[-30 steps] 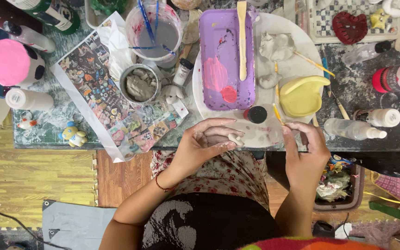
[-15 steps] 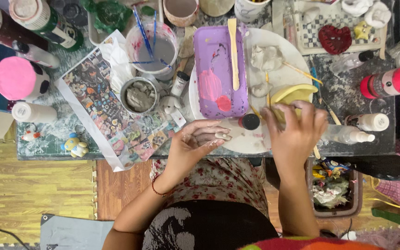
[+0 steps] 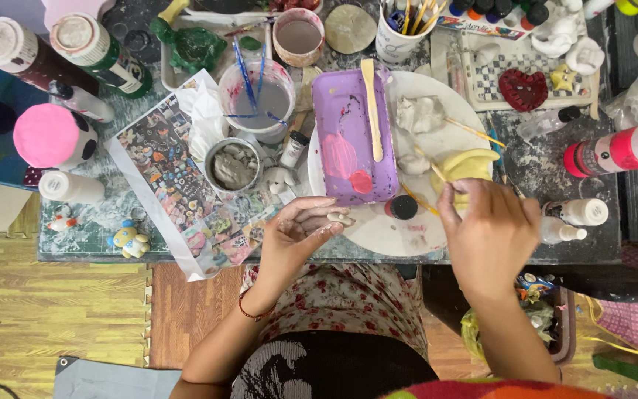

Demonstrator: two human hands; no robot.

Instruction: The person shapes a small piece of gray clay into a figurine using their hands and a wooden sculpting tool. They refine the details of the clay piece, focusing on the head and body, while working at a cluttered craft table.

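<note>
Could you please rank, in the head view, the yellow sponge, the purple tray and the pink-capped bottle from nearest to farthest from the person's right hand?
Measured from the right hand:
1. Yellow sponge: just above the hand, its fingertips reach it.
2. Purple tray: further to the left on the white plate, beyond the small black cap.
3. Pink-capped bottle: at the far left of the table.

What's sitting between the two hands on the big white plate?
In the head view, a small round black pot sits on the white plate between the left hand and the right hand, just below the purple tray.
</note>
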